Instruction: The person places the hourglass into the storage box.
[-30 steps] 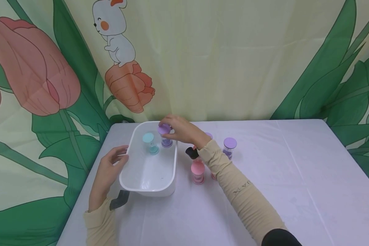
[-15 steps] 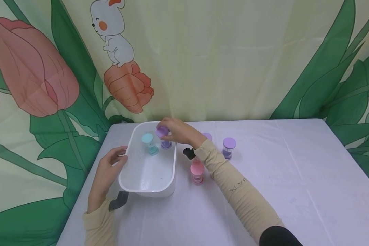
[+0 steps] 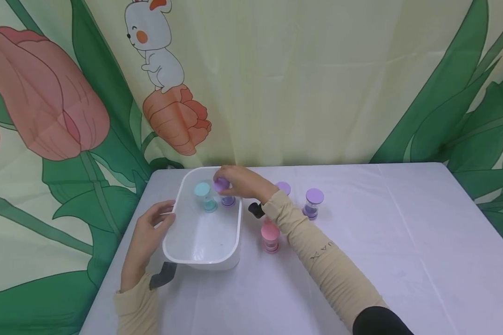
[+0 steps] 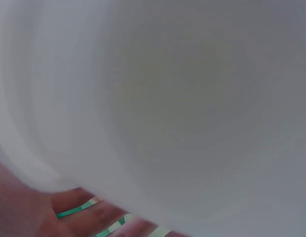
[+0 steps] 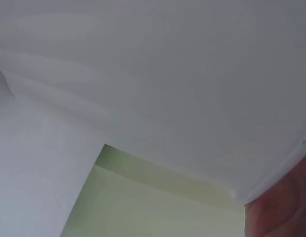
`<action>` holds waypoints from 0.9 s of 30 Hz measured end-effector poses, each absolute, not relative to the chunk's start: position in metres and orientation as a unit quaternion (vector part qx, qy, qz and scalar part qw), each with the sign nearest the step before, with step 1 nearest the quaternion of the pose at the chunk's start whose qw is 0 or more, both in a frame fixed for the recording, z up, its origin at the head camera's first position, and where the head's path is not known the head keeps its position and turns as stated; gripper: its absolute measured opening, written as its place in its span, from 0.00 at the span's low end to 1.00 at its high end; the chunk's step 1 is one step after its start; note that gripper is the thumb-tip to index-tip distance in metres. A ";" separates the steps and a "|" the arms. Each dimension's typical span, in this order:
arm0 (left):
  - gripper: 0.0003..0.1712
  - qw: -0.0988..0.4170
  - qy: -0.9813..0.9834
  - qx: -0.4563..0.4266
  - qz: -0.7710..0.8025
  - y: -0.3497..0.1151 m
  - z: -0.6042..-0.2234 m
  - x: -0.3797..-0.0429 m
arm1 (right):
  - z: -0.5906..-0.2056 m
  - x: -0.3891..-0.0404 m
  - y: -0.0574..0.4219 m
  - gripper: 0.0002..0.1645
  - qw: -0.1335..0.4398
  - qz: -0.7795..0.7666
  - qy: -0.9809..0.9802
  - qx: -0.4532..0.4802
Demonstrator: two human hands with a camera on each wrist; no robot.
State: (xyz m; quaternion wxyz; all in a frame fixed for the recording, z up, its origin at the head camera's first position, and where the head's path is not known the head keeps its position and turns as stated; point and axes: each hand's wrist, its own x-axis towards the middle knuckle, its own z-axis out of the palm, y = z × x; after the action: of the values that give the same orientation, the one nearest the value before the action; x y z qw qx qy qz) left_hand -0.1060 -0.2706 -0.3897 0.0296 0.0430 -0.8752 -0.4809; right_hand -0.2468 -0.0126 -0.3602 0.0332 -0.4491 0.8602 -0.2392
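My right hand (image 3: 247, 182) reaches over the right rim of a white plastic bin (image 3: 201, 239). Its thumb and fingers pinch the lid of a purple sand timer (image 3: 222, 184), which is upright inside the bin near the far right corner. Just left of it stands a teal sand timer (image 3: 205, 196). My left hand (image 3: 148, 235) is at the bin's left side, fingertips right at the rim and thumb nearer me. In the left wrist view the bin's wall fills most of the picture, with the left fingers (image 4: 96, 217) below it. The right wrist view shows mostly the bin's outer wall (image 5: 167, 89).
Right of the bin a pink sand timer (image 3: 270, 236) stands on the white-covered table (image 3: 360, 260). Farther right is a purple sand timer (image 3: 313, 203). Another purple lid (image 3: 283, 187) shows behind my right sleeve (image 3: 318, 246). A printed curtain (image 3: 302, 93) hangs behind the table.
My right hand has shifted slightly toward me, bringing the purple sand timer nearer along the bin's right wall. The left hand and the teal sand timer stay in place.
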 end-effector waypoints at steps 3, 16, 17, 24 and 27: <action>0.26 0.031 -0.875 0.046 -0.480 -0.270 -0.390 -0.106 | -0.362 -0.249 -0.015 0.19 0.036 -0.227 0.863 -0.449; 0.26 0.038 -0.874 0.042 -0.482 -0.269 -0.390 -0.105 | -0.359 -0.248 -0.024 0.19 0.056 -0.179 0.884 -0.429; 0.26 0.038 -0.874 0.043 -0.482 -0.269 -0.390 -0.105 | -0.359 -0.247 -0.025 0.18 0.055 -0.176 0.886 -0.425; 0.26 0.038 -0.876 0.045 -0.479 -0.269 -0.390 -0.105 | -0.359 -0.244 -0.027 0.18 0.049 -0.155 0.900 -0.405; 0.25 0.038 -0.876 0.043 -0.480 -0.269 -0.390 -0.105 | -0.358 -0.243 -0.028 0.18 0.053 -0.160 0.900 -0.402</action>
State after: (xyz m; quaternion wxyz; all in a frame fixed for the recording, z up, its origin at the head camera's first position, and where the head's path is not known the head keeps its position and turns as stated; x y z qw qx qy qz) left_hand -0.1055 -0.2688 -0.3900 0.0381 0.0429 -0.8756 -0.4796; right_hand -0.2432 -0.0276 -0.3580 0.0527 -0.4019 0.9000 -0.1600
